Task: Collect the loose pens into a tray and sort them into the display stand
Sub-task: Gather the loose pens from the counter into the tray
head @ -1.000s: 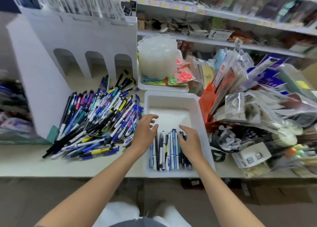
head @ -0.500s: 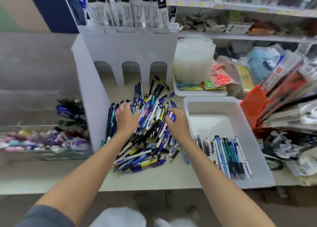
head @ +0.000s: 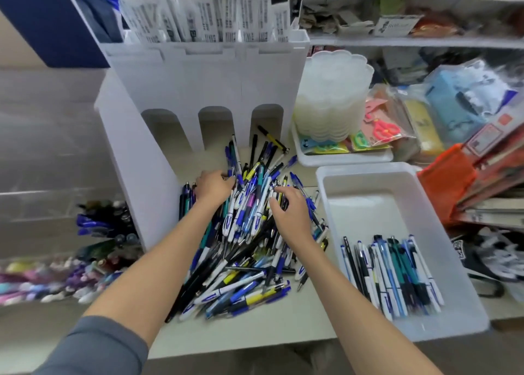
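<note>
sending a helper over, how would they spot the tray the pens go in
Find the tall white display stand with three arches; loose pens are heaped before it. Right of the heap sits a white tray. Unlike the tray behind it, stacked with plastic dishes, it holds only a row of pens.

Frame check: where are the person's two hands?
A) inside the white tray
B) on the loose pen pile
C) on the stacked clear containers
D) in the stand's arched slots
B: the left hand and right hand are both on the pen pile, beside the tray, which holds only a row of pens.
</note>
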